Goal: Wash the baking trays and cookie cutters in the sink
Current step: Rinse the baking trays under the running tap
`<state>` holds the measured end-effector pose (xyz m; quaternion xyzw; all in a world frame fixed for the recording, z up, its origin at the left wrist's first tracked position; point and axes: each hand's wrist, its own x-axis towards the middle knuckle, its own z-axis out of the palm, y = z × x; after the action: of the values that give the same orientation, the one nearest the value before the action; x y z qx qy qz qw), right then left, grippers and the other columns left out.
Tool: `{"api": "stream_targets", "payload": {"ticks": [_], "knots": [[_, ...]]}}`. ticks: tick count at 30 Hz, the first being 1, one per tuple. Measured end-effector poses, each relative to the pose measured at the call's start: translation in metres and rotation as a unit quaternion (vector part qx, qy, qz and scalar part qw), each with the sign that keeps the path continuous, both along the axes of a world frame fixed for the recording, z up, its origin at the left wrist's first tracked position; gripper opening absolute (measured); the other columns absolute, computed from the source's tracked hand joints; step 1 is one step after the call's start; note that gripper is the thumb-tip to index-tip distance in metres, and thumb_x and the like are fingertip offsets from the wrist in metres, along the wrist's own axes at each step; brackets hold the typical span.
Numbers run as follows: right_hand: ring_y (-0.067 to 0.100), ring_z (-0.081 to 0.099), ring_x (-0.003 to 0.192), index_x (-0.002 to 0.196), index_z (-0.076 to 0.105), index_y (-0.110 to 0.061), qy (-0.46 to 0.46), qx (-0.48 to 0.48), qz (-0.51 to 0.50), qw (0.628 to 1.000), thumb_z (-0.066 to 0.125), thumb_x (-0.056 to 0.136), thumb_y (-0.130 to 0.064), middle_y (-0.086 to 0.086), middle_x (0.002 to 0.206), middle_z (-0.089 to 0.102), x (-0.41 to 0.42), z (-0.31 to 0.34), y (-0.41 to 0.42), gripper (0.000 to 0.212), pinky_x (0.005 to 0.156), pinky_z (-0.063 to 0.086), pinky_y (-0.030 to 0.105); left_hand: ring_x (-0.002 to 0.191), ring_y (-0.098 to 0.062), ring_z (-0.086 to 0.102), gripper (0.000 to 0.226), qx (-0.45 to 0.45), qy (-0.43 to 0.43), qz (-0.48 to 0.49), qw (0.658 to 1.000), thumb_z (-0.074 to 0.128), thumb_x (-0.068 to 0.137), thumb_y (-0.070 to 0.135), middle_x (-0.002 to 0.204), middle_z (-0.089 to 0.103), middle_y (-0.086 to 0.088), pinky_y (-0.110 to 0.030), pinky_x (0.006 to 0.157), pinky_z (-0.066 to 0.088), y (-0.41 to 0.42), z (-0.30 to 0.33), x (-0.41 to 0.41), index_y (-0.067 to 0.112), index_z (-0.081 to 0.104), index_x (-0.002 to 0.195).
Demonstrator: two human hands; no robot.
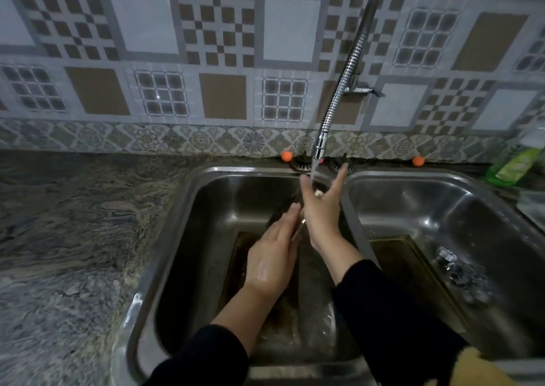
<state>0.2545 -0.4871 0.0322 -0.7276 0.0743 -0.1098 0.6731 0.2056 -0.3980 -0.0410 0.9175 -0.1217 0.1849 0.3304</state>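
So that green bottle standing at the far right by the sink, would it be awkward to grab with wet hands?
Probably a bit. The green bottle looks like smooth plastic, so wet fingers like those on the left hand might slip. It stands tall and narrow beside the sink rim, so a push could tip it. It is blurred, so how full it is is unclear.

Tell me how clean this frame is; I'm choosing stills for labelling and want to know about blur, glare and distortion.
Head view: dim overall; wide-angle bending curves the counter edge and wall tiles; motion blur smears the green bottle and faucet; glare streaks the sink rim; the left hand and right hand are fairly sharp.
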Motion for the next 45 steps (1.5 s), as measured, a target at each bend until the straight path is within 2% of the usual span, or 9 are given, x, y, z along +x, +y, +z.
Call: {"api": "stream_targets", "payload": {"ticks": [3,6,14,20,29,34,38,41,45], "knots": [[0.004,0.03,0.131,0.148,0.02,-0.043,-0.043,0.032,-0.012,0.998,0.051,0.097,-0.027,-0.007,0.154,0.028,0.003,-0.007,-0.017,0.062,0.1,0.03,0.024,0.146,-0.001,-0.005,0.049,0.006,0.04,-0.051,0.998,0.02,0.101,0.043,0.157,-0.002,0.021,-0.043,0.122,0.01,-0.013,-0.005,0.004,0.044,0.004,0.147],[0.005,0.041,0.127,0.139,0.043,-0.042,-0.02,0.061,0.011,0.998,0.047,0.099,-0.026,-0.01,0.144,0.042,0.004,-0.009,-0.028,0.043,0.098,0.038,0.024,0.142,0.002,-0.021,0.049,-0.005,0.055,-0.041,0.998,0.012,0.1,0.045,0.155,-0.015,0.026,-0.05,0.116,-0.009,-0.031,0.002,0.015,0.048,-0.001,0.147],[0.002,0.031,0.132,0.139,0.039,-0.044,-0.067,0.043,-0.009,0.997,0.047,0.099,-0.027,-0.008,0.151,0.035,-0.01,0.004,-0.058,0.044,0.101,0.031,0.023,0.147,-0.008,-0.012,0.052,-0.062,0.075,0.016,0.995,0.02,0.101,0.049,0.161,-0.008,0.013,-0.055,0.113,-0.009,-0.044,0.038,0.069,0.048,-0.003,0.148],[0.002,0.028,0.127,0.126,0.048,-0.053,-0.092,0.074,-0.063,0.991,0.045,0.099,-0.029,-0.009,0.149,0.032,-0.009,0.025,-0.09,0.036,0.102,0.03,0.028,0.147,-0.013,-0.015,0.06,-0.081,0.216,0.071,0.97,0.014,0.099,0.056,0.16,-0.015,0.01,-0.054,0.118,-0.005,-0.02,0.012,0.075,0.037,-0.01,0.15],[0.0,0.043,0.112,0.118,0.06,-0.033,-0.088,0.022,-0.076,0.993,0.042,0.1,-0.033,-0.026,0.107,0.051,0.01,0.054,-0.113,0.025,0.094,0.036,0.023,0.144,-0.011,-0.025,0.08,-0.033,0.115,-0.051,0.992,0.011,0.083,0.076,0.158,-0.024,0.012,-0.05,0.117,-0.012,-0.045,-0.003,0.034,0.039,-0.013,0.149],[0.005,0.053,0.11,0.122,0.062,-0.024,-0.097,0.012,-0.109,0.989,0.043,0.1,-0.036,-0.016,0.112,0.06,0.019,0.066,-0.126,0.032,0.099,0.042,0.028,0.145,-0.007,-0.02,0.079,-0.001,0.074,-0.098,0.992,0.015,0.083,0.079,0.159,-0.018,0.014,-0.048,0.121,0.005,-0.062,-0.001,0.017,0.041,-0.014,0.147],[-0.006,0.051,0.095,0.118,0.061,-0.026,-0.115,0.048,-0.116,0.985,0.044,0.1,-0.033,-0.021,0.103,0.057,0.021,0.079,-0.142,0.026,0.098,0.041,0.026,0.149,-0.02,-0.005,0.072,0.071,-0.002,-0.073,0.995,0.03,0.099,0.043,0.159,-0.009,0.011,-0.049,0.117,0.022,-0.081,0.013,0.016,0.053,-0.032,0.136],[0.005,0.051,0.113,0.133,0.049,-0.028,-0.138,0.084,-0.111,0.981,0.048,0.098,-0.036,-0.008,0.129,0.053,0.023,0.099,-0.156,0.036,0.1,0.041,0.03,0.149,-0.029,0.0,0.088,0.108,-0.051,-0.071,0.99,0.036,0.101,0.018,0.16,-0.011,0.006,-0.05,0.114,0.029,-0.096,0.038,0.022,0.059,-0.038,0.127],[0.017,0.04,0.131,0.145,0.027,-0.036,-0.149,0.054,-0.02,0.987,0.051,0.091,-0.054,-0.001,0.15,0.035,0.028,0.124,-0.183,0.062,0.102,0.036,0.035,0.132,-0.027,0.044,0.095,0.083,-0.077,-0.036,0.993,0.038,0.098,0.009,0.161,0.008,0.012,-0.037,0.081,0.049,-0.117,0.069,0.029,0.06,-0.036,0.126]]}}
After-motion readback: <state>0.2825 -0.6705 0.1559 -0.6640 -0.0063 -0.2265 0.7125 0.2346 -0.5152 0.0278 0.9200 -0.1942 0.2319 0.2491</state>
